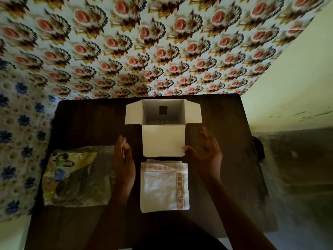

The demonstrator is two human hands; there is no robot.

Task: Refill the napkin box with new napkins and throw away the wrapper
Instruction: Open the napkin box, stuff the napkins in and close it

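Observation:
A white cardboard napkin box (163,139) stands open at the far middle of the dark table, its flaps spread out to the sides and toward me. A stack of white napkins (164,186) with an orange patterned border lies flat just in front of it. The crumpled plastic wrapper (77,177), printed yellow with pictures, lies to the left. My left hand (123,163) hovers between wrapper and napkins, fingers loosely apart, holding nothing. My right hand (207,154) is open beside the box, its thumb touching the corner of the near flap.
The dark wooden table (225,141) stands against a wall hung with rose-patterned cloth (162,51). A blue-flowered fabric (18,141) hangs at the left. A pale green wall and grey floor are at the right, with a dark round object (258,148) past the table's right edge.

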